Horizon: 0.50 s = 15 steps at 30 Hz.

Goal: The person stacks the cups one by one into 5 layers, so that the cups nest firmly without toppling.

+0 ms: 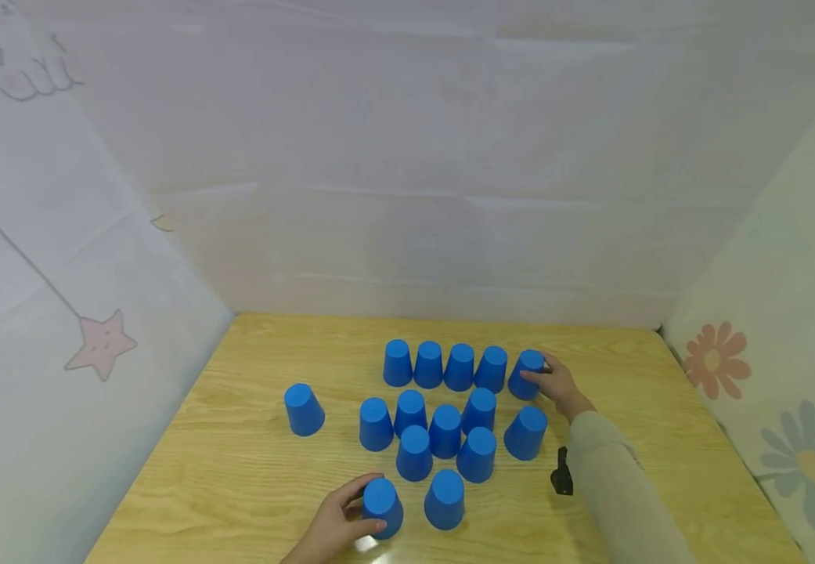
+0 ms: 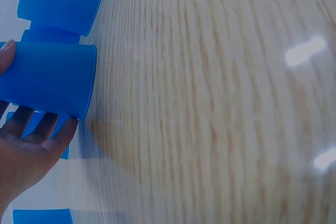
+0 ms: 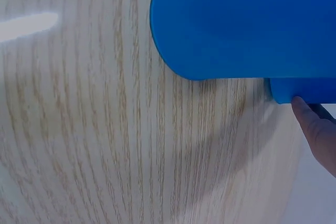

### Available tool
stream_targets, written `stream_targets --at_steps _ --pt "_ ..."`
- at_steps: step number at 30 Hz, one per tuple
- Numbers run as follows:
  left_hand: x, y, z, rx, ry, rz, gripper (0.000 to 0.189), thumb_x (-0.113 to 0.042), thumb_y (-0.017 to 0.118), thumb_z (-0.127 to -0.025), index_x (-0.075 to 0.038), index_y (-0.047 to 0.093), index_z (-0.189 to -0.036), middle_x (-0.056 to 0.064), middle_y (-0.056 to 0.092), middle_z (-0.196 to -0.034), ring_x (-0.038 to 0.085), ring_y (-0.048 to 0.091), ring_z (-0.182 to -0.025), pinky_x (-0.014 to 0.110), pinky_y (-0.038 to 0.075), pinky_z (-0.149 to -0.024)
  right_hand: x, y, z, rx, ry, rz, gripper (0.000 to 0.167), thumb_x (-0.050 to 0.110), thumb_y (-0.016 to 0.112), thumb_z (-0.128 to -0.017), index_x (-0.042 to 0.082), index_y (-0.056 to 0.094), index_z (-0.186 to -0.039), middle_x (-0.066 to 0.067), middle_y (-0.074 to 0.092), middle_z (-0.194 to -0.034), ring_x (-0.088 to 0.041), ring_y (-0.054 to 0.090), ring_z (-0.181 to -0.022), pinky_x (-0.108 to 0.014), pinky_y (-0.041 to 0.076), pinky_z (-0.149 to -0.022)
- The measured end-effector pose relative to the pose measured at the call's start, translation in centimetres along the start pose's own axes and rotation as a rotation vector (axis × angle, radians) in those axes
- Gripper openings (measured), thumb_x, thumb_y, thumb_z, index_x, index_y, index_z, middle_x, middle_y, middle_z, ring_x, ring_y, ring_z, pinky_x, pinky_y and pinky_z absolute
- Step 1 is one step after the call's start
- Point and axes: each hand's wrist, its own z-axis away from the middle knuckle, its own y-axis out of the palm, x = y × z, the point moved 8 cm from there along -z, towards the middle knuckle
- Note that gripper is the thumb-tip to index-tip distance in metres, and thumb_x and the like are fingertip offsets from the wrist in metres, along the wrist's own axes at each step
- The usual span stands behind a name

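Upside-down blue cups stand about a wooden table. At the near edge my left hand [image 1: 333, 523] grips a blue cup [image 1: 383, 507], thumb on one side and fingers on the other; the left wrist view shows the same cup [image 2: 47, 77] between them. Far to the right, my right hand [image 1: 555, 384] holds the end cup [image 1: 525, 376] of the back row between thumb and fingers. In the right wrist view that cup [image 3: 304, 90] is partly hidden behind a nearer cup [image 3: 247, 24], with a finger [image 3: 315, 129] against its side.
Several more cups, among them a middle cup [image 1: 445, 431], stand between my hands. One cup [image 1: 304, 409] is apart at the left. A small black object [image 1: 562, 472] lies beside the right sleeve [image 1: 618, 486]. White printed cloth [image 1: 449, 157] walls the table [image 1: 238, 470].
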Motion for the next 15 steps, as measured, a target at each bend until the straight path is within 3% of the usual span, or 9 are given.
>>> stream_targets --at_steps 15 --pt "-0.47 0.03 0.15 0.002 0.039 -0.012 0.062 -0.017 0.068 -0.074 -0.002 0.039 -0.127 0.015 0.044 -0.123 0.035 0.041 -0.109 0.045 0.039 -0.085 0.13 0.8 0.07 0.028 0.006 -0.008 0.064 0.017 0.056 -0.085 0.003 0.019 -0.135 -0.028 0.024 -0.132 -0.044 0.022 -0.119 -0.051 0.028 -0.092"
